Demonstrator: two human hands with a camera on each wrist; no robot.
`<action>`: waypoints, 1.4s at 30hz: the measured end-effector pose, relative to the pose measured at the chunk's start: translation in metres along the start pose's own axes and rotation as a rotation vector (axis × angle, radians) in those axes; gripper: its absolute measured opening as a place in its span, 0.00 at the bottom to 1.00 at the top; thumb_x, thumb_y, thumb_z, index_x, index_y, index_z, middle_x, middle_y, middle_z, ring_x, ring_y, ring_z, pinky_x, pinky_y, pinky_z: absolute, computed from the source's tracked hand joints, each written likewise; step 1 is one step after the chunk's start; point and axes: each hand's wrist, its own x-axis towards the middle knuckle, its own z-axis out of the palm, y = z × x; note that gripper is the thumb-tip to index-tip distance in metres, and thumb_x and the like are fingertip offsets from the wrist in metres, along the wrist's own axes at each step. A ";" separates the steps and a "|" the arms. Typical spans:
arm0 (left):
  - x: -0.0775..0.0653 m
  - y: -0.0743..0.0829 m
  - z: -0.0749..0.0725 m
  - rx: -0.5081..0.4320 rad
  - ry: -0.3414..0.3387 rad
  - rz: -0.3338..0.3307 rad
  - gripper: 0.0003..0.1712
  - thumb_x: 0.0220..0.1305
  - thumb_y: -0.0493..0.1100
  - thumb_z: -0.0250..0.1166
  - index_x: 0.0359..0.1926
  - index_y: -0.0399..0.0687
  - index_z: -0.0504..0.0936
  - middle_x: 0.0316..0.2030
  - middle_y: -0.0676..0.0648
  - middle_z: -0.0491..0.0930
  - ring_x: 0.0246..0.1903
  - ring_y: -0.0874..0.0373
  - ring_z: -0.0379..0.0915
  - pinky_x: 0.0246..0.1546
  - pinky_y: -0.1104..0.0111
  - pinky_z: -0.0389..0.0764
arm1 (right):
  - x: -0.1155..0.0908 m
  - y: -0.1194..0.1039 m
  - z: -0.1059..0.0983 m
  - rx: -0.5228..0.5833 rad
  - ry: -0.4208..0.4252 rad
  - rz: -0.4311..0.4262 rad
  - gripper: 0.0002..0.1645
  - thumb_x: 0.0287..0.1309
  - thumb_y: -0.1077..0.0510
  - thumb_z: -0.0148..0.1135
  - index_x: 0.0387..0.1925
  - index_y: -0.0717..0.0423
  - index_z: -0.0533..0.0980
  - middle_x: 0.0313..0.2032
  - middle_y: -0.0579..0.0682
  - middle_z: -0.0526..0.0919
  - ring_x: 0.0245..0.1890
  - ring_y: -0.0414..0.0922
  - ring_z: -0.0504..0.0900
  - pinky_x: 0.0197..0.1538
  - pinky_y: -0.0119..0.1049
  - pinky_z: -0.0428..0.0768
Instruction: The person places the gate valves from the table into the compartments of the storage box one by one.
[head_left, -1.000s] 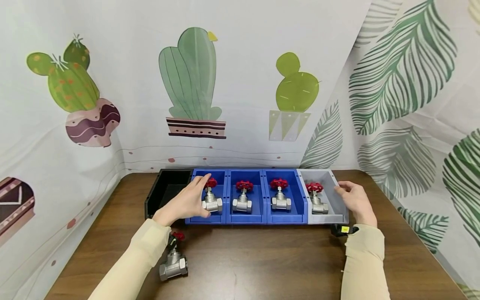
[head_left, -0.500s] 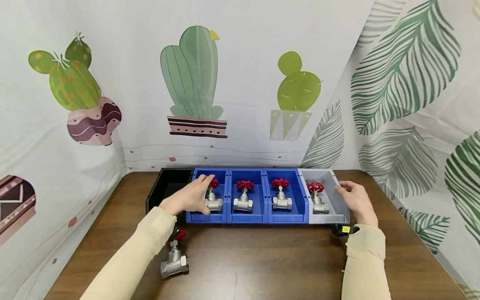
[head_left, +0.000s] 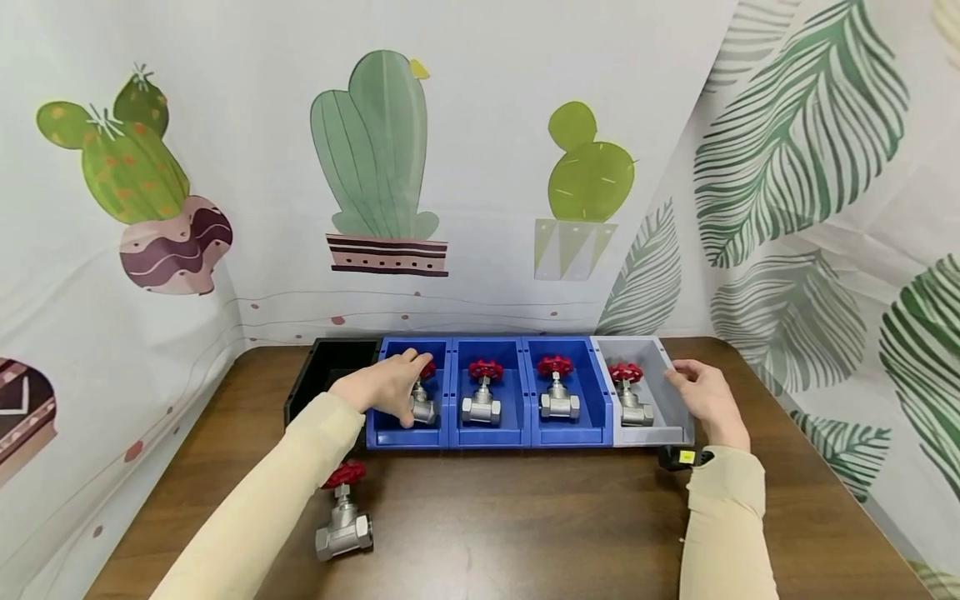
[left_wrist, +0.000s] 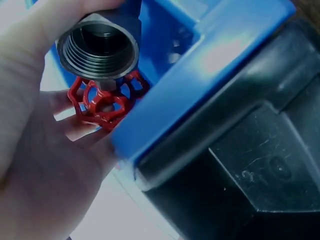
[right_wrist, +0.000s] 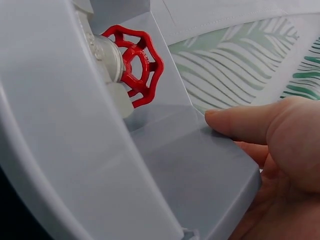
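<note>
My left hand (head_left: 381,387) reaches into the leftmost blue bin (head_left: 412,437) and holds a metal valve (head_left: 424,409) with a red handwheel. In the left wrist view, the thumb lies along the valve's threaded body (left_wrist: 100,47) while the fingers pass behind its handwheel (left_wrist: 107,107). At the row's right end, my right hand (head_left: 708,402) grips the side wall of the grey bin (head_left: 678,435). Its thumb (right_wrist: 235,122) lies at the rim, with the other fingers outside. A valve (head_left: 633,408) with a red handwheel (right_wrist: 137,67) leans inside that grey bin.
Two more blue bins in the row each hold a valve (head_left: 482,404). A black bin (head_left: 296,408) stands at the left end, partly behind my left arm. Another valve (head_left: 343,529) lies on the wooden table (head_left: 510,517) in front. A printed cloth hangs behind.
My left hand has closed in around the valve in the leftmost blue bin, and that valve now tilts. My right hand stays at the grey bin's side.
</note>
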 end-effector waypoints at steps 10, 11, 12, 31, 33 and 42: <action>0.011 -0.004 0.007 0.026 -0.037 -0.007 0.66 0.41 0.49 0.81 0.74 0.38 0.51 0.67 0.35 0.60 0.64 0.39 0.61 0.61 0.51 0.66 | 0.000 -0.001 0.001 -0.007 0.010 -0.009 0.24 0.70 0.57 0.53 0.57 0.75 0.70 0.45 0.66 0.78 0.40 0.47 0.73 0.35 0.31 0.71; 0.012 -0.005 0.008 0.021 -0.041 -0.010 0.66 0.42 0.49 0.81 0.74 0.38 0.50 0.67 0.35 0.60 0.64 0.39 0.60 0.62 0.50 0.65 | 0.000 -0.001 0.001 -0.007 0.010 -0.009 0.24 0.70 0.57 0.53 0.57 0.75 0.70 0.45 0.66 0.78 0.40 0.47 0.73 0.35 0.31 0.71; 0.012 -0.005 0.008 0.020 -0.051 -0.020 0.66 0.42 0.50 0.81 0.75 0.38 0.49 0.69 0.35 0.58 0.65 0.39 0.59 0.63 0.50 0.64 | 0.000 -0.001 0.001 -0.009 0.012 -0.009 0.24 0.70 0.57 0.53 0.57 0.75 0.70 0.45 0.66 0.78 0.40 0.48 0.73 0.35 0.31 0.71; 0.013 0.003 0.009 0.075 -0.072 -0.054 0.66 0.45 0.46 0.81 0.75 0.34 0.47 0.70 0.34 0.57 0.68 0.41 0.56 0.65 0.53 0.60 | -0.003 -0.005 -0.001 0.000 0.011 0.000 0.24 0.70 0.58 0.53 0.57 0.75 0.70 0.46 0.67 0.78 0.40 0.47 0.73 0.35 0.30 0.71; 0.013 0.003 0.009 0.072 -0.076 -0.058 0.66 0.45 0.45 0.81 0.75 0.34 0.47 0.70 0.34 0.56 0.68 0.41 0.55 0.66 0.53 0.59 | -0.003 -0.005 -0.001 -0.001 0.013 0.002 0.24 0.71 0.58 0.53 0.57 0.75 0.70 0.46 0.67 0.77 0.40 0.48 0.73 0.35 0.30 0.71; 0.010 0.005 0.009 0.037 -0.088 -0.108 0.66 0.46 0.41 0.80 0.76 0.38 0.45 0.72 0.36 0.53 0.70 0.42 0.51 0.67 0.53 0.57 | -0.003 -0.004 0.000 0.001 0.005 -0.005 0.24 0.71 0.58 0.53 0.57 0.76 0.70 0.46 0.66 0.77 0.39 0.46 0.72 0.35 0.29 0.71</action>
